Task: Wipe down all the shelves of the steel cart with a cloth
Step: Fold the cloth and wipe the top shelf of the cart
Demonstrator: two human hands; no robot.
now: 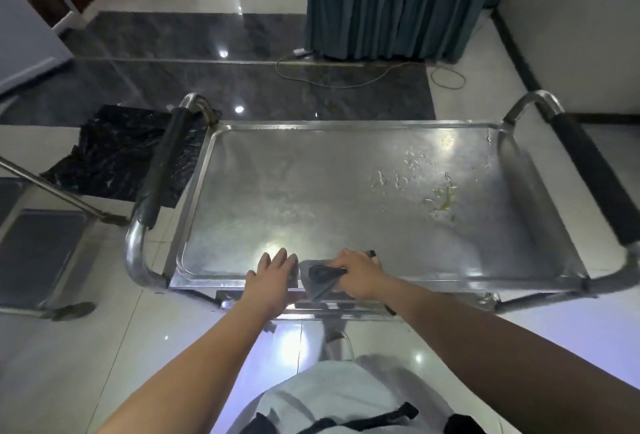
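- Nearest, left hand (275,276) rests flat, fingers straight, on steel cart (207,170) front rim
- Right hand (358,274) just beside it, fingers gripping dark cloth (320,274) on top shelf (311,198)
- Farther right, residue (443,198) on shelf
- Beyond left handle, black bag (117,153) on floor

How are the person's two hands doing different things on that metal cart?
The left hand lies flat with straight fingers on the cart's near rim, holding nothing; the right hand is curled around a dark cloth. The left sits nearer the cart's left handle. Both rest at the top shelf's near edge.
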